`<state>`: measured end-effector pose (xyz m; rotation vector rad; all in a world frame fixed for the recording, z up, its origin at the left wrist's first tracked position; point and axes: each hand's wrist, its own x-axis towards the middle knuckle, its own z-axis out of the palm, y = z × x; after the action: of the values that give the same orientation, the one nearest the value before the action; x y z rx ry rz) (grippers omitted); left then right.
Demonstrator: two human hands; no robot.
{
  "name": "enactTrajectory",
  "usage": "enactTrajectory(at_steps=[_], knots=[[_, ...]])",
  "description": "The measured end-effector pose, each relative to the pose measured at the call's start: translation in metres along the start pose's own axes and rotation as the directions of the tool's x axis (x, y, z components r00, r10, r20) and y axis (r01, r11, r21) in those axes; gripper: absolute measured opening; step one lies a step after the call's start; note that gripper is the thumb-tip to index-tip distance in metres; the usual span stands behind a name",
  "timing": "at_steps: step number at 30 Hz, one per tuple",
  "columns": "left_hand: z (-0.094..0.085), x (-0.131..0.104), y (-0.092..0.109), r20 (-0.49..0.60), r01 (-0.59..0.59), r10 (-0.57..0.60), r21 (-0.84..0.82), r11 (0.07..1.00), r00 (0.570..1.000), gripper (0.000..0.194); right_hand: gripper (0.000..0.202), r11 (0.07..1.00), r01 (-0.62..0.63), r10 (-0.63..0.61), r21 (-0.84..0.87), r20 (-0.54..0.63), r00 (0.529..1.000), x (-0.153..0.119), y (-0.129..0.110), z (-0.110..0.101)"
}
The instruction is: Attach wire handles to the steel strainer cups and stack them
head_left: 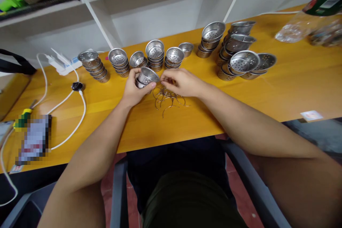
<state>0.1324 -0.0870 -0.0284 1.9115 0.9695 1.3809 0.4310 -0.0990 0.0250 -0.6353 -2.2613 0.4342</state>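
My left hand (136, 88) is wrapped round a perforated metal cup (148, 75), tilted toward me, with a second cup partly showing beneath it. Close to that cup's right rim, my right hand (179, 81) has its thumb and fingers pinched together. Whatever sits between those fingertips is too small to make out. Below the right hand lies a loose pile of thin curved wires (168, 99) on the yellow table (149, 128).
Stacks of similar cups (119, 60) line the table's back, with more cups (237, 50) clustered right. A clear plastic bottle (294, 28) lies far right. White cables (84, 108), a power strip (64, 65) and a screwdriver (25, 115) occupy the left. Shelving (160, 10) stands behind.
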Motion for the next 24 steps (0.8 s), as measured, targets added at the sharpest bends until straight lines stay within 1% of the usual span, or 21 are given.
enactTrajectory(at_steps=[2,4,5,7,9,10,13,14,16,18,20,21,22,24], knots=[[-0.002,0.002,0.001,-0.031,0.004,-0.003,0.026,1.000,1.000,0.099,0.008,1.000,-0.011,0.012,-0.027,0.011,1.000,-0.001,0.002,0.000],[-0.004,0.003,0.004,-0.057,0.004,-0.001,0.056,0.998,0.998,0.095,0.004,0.998,-0.014,0.016,-0.056,0.041,0.999,-0.003,0.005,0.000],[-0.004,0.003,0.006,-0.061,0.005,-0.001,0.065,0.998,0.998,0.093,0.002,0.998,-0.014,0.017,-0.068,0.036,0.999,-0.004,0.007,-0.001],[-0.004,0.003,0.011,-0.053,0.015,-0.011,0.072,0.997,0.999,0.088,0.017,0.998,-0.014,0.012,-0.061,-0.035,0.999,-0.005,0.008,-0.001],[-0.002,0.002,0.017,-0.025,0.027,-0.025,0.067,0.997,0.999,0.084,0.034,1.000,0.009,-0.009,0.003,-0.108,0.994,-0.005,0.005,0.001],[0.000,0.001,0.019,-0.005,0.032,-0.032,0.065,0.997,0.999,0.084,0.036,0.998,0.041,-0.036,0.046,-0.112,0.993,-0.004,0.002,0.003],[0.002,-0.002,0.023,0.059,0.026,-0.030,0.061,0.998,0.998,0.085,0.022,0.980,0.162,-0.153,0.117,-0.082,0.985,0.000,-0.007,0.007],[0.002,-0.002,0.022,0.068,0.015,-0.019,0.057,0.998,0.997,0.087,0.022,0.978,0.183,-0.172,0.103,-0.108,0.979,0.002,-0.008,0.007],[0.001,-0.003,0.017,0.074,-0.001,-0.002,0.039,0.999,0.997,0.096,0.027,0.988,0.155,-0.144,0.028,-0.233,0.962,0.004,-0.004,0.002],[0.001,-0.003,0.009,0.077,-0.003,0.002,0.010,1.000,0.997,0.109,0.033,0.997,0.063,-0.079,-0.053,-0.387,0.919,0.004,0.011,-0.006],[0.001,-0.004,0.002,0.086,-0.001,0.002,-0.011,1.000,0.996,0.119,0.040,0.994,-0.016,-0.036,-0.104,-0.480,0.876,0.003,0.035,-0.015],[0.002,-0.004,-0.002,0.090,-0.007,0.008,-0.015,1.000,0.996,0.121,0.043,0.992,-0.032,-0.032,-0.121,-0.494,0.869,0.001,0.049,-0.018],[0.002,-0.004,-0.004,0.094,-0.016,0.017,-0.016,1.000,0.995,0.120,0.045,0.990,-0.038,-0.034,-0.135,-0.490,0.871,0.000,0.063,-0.020],[0.003,-0.005,-0.006,0.100,-0.035,0.036,-0.009,0.999,0.994,0.113,0.046,0.986,-0.042,-0.036,-0.159,-0.462,0.886,-0.002,0.087,-0.021]])
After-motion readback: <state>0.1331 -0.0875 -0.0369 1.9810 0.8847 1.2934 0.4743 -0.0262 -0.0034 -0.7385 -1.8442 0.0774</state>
